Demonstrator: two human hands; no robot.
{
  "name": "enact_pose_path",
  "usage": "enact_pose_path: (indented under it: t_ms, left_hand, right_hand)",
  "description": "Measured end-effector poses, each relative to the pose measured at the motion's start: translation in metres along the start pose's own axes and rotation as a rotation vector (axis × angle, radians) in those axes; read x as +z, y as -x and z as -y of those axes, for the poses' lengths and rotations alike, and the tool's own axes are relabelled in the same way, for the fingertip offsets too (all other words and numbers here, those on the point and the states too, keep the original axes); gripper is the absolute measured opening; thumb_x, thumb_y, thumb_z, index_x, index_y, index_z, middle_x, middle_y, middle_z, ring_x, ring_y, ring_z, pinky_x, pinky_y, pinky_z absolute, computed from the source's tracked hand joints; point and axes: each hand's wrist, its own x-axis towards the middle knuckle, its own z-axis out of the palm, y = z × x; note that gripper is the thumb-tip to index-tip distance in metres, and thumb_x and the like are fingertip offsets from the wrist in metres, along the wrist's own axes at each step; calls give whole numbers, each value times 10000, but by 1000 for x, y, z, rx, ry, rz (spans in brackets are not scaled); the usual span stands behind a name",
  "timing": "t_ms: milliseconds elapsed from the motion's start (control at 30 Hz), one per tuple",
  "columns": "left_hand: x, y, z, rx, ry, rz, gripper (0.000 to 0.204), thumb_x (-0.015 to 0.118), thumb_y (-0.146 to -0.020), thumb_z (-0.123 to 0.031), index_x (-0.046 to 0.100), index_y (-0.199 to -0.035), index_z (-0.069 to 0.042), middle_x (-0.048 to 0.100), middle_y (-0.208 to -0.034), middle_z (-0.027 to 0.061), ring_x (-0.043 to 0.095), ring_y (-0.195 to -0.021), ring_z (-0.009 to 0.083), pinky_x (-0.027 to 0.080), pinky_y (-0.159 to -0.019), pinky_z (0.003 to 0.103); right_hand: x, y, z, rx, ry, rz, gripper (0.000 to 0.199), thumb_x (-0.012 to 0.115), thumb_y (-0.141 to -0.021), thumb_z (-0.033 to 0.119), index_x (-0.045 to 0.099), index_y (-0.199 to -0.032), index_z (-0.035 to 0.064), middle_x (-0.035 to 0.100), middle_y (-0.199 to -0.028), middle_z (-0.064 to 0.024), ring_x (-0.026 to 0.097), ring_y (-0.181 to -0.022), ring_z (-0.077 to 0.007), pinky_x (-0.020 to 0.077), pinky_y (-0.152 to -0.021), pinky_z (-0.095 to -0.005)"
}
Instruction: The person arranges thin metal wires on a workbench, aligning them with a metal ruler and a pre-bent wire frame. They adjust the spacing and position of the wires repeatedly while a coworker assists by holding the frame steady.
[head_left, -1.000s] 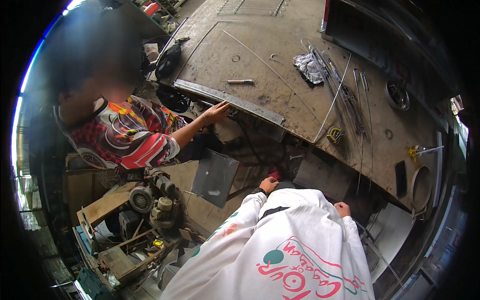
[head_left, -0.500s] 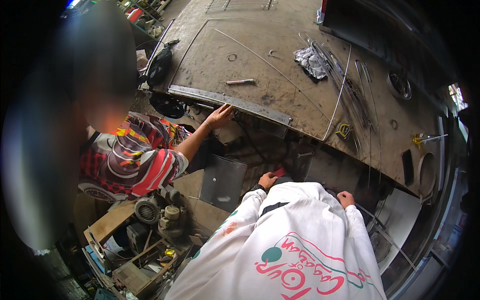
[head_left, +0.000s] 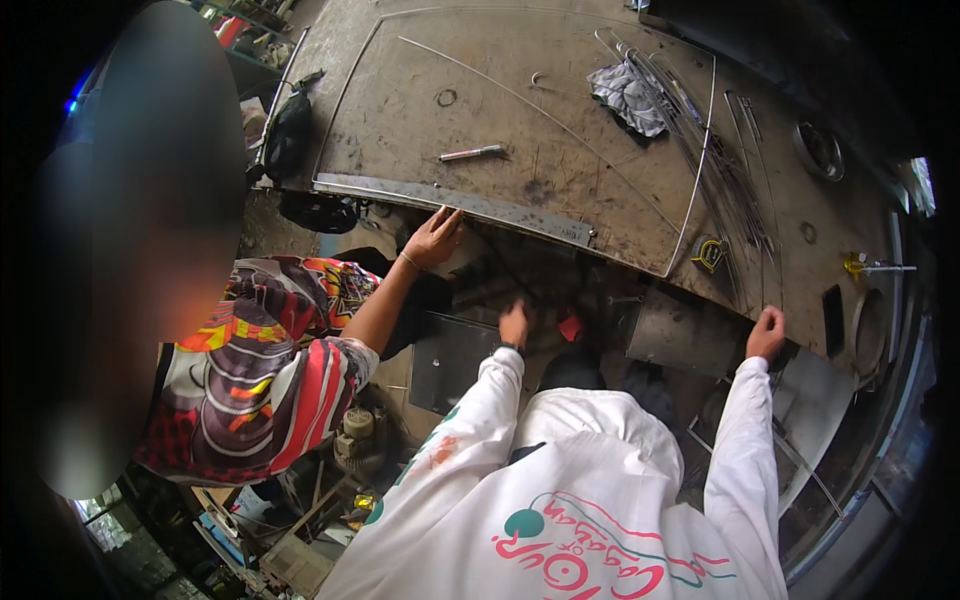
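My right hand (head_left: 767, 334) is at the table's front edge, its fingers curled in beside the overhanging ends of thin metal rods (head_left: 764, 275). Whether a rod is inside the fingers is hidden. Below the table edge, apart from it, my left hand (head_left: 514, 325) hangs in the air, slightly blurred, its fingers not clearly shown. On the metal worktable (head_left: 590, 85) lies a large bent-wire frame (head_left: 690, 210), its right side near a yellow and black tape measure (head_left: 708, 253). A bundle of thin rods (head_left: 690, 130) rests across that side, beside a crumpled cloth (head_left: 626, 98).
A co-worker's hand (head_left: 434, 237) rests on a flat metal bar (head_left: 450, 207) along the table edge. A marker (head_left: 471, 153) lies behind the bar. At right are a screwdriver (head_left: 875, 266), a dark phone-like slab (head_left: 833, 320) and a round metal dish (head_left: 818, 152). Motors (head_left: 358, 440) stand lower left.
My right hand has moved from beside my body out to the table edge by the rod ends. My left hand has lifted forward and left, away from my lap. The view has shifted slightly.
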Motion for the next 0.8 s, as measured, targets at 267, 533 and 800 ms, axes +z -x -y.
enact_pose_path:
  t_ms: [267,533,800]
  left_hand:
    - [100,-80,-109,97,586,-433,543,421,-1068,-410,673,-1296,14,718,-1240,111,700,-1083,309,558,-984,434]
    - [139,-69,-171,64,518,-381,444,485,-1010,-303,680,-1285,-14,714,-1252,111,669,-1104,299,544,-1006,509]
    - [198,-82,-343,2084,-1848,1045,371,519,-1018,-290,675,-1301,-109,697,-1255,120,640,-1171,273,522,-1029,460]
  right_hand:
    - [36,-91,-63,39,343,-3,437,610,-1046,375,657,-1319,37,565,-1422,-211,536,-1316,-405,434,-1109,-505]
    - [66,-58,-17,19,530,-139,434,599,-1023,402,608,-1339,104,552,-1431,-178,530,-1298,-396,387,-1112,-534]
    - [58,-47,14,30,579,-164,492,640,-1014,431,559,-1389,123,508,-1484,-158,512,-1330,-395,401,-1109,-540]
